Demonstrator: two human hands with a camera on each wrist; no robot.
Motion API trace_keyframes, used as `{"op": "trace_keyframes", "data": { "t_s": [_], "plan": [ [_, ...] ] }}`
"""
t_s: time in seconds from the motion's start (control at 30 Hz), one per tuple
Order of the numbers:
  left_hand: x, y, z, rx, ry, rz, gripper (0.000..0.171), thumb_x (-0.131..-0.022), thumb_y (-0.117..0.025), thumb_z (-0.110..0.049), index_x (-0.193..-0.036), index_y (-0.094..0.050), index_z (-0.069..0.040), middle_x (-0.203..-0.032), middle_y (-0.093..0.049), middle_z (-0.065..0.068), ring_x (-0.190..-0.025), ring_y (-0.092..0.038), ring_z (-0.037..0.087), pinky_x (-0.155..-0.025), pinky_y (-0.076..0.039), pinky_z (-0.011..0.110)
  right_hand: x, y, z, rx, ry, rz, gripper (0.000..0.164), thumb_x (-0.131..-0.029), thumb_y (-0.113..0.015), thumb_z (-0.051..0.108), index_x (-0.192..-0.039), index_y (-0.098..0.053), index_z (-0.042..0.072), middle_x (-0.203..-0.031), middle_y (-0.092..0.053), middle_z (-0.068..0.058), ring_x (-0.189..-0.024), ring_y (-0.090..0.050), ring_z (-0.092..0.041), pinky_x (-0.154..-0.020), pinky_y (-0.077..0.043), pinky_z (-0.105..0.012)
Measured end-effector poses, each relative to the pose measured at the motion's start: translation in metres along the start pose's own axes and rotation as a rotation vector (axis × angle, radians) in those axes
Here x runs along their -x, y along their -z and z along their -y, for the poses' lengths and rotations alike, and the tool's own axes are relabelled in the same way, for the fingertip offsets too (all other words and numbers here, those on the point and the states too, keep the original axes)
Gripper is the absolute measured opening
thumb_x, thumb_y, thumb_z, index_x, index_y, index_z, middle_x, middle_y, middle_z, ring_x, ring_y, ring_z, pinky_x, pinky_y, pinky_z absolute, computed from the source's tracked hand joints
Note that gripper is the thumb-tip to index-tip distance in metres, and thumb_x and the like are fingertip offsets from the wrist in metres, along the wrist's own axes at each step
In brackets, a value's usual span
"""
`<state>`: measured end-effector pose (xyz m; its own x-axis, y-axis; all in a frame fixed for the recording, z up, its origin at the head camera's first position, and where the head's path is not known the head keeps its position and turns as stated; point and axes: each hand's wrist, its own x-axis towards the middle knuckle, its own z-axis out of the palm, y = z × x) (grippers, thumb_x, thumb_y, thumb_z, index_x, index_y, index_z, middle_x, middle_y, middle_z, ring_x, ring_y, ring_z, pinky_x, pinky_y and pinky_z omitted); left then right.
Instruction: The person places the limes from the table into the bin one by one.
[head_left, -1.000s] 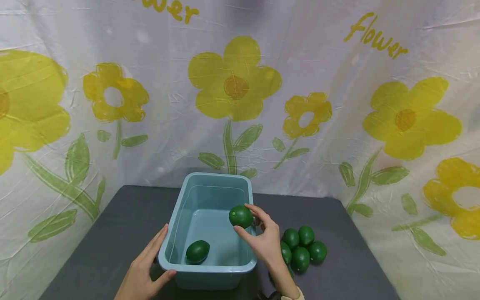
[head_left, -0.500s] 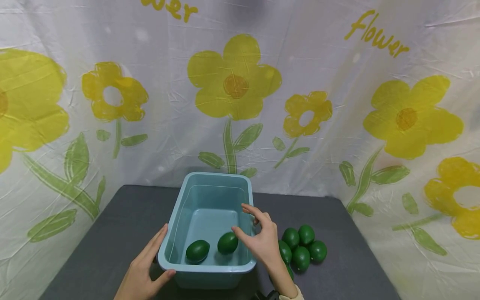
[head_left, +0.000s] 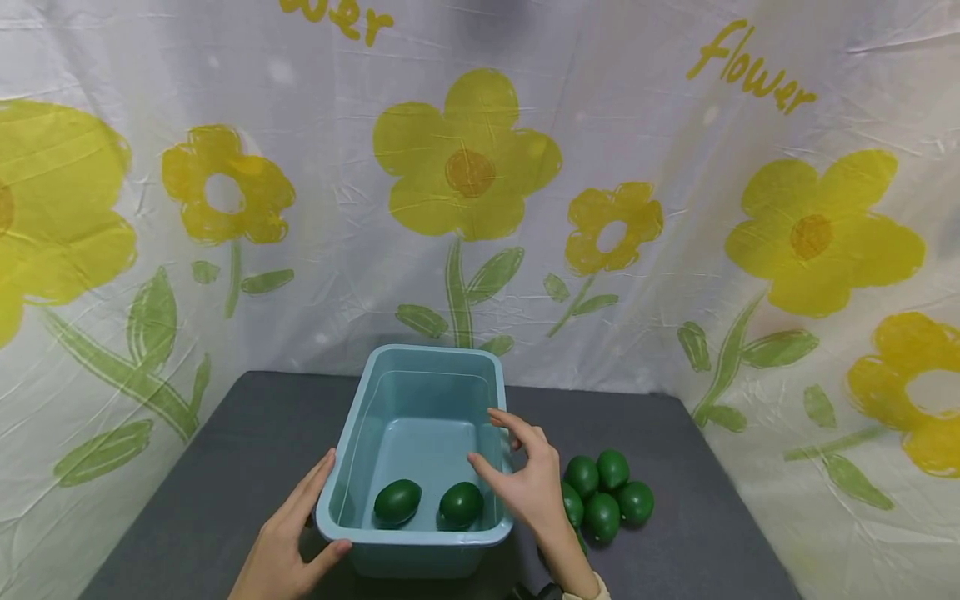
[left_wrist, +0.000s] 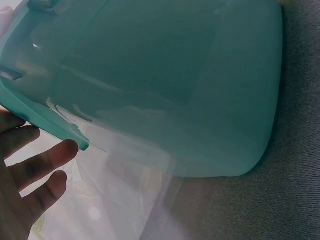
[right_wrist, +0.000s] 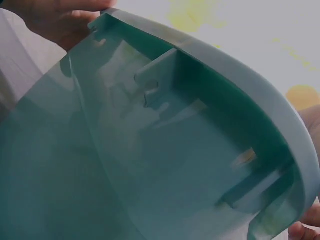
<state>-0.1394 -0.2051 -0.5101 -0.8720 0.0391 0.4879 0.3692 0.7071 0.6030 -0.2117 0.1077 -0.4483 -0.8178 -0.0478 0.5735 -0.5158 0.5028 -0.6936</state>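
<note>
In the head view, a light blue plastic basin (head_left: 420,537) stands on the table, its rim facing up. Two dark green, egg-shaped avocados lie on its floor near the front: a left avocado (head_left: 397,502) and a right avocado (head_left: 461,505). My left hand (head_left: 288,529) touches the basin's front left corner, fingers extended along the side and thumb at the front rim. The left wrist view shows its spread fingers (left_wrist: 47,162) beside the rim. Over the right rim, my right hand (head_left: 525,475) has thumb and fingers apart with nothing between them.
Several more avocados (head_left: 602,517) lie in a cluster on the dark grey table (head_left: 697,500), right of the basin and partly behind my right forearm. A white curtain (head_left: 330,250) printed with yellow flowers hangs behind and along both sides.
My right hand let go of the avocado it held; that one dropped into the basin and settled beside the other. The left hand stays at the corner.
</note>
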Motion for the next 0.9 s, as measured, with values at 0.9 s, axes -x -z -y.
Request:
{"op": "trace_keyframes", "data": {
  "t_s": [0.9],
  "plan": [
    [0.001,-0.002,0.002,0.008,-0.016,-0.011,0.104,-0.082,-0.091,-0.029,-0.169,-0.033,-0.023,-0.162,-0.048,0.017,-0.118,-0.064,0.036,-0.069,-0.061,0.030,0.013,0.022,-0.030,-0.003,-0.106,-0.127,0.058,-0.076,-0.094,0.012,-0.131,-0.076,0.022,-0.115,-0.078,0.002,-0.079,-0.044,-0.010,-0.070,-0.031,-0.032]
  ]
}}
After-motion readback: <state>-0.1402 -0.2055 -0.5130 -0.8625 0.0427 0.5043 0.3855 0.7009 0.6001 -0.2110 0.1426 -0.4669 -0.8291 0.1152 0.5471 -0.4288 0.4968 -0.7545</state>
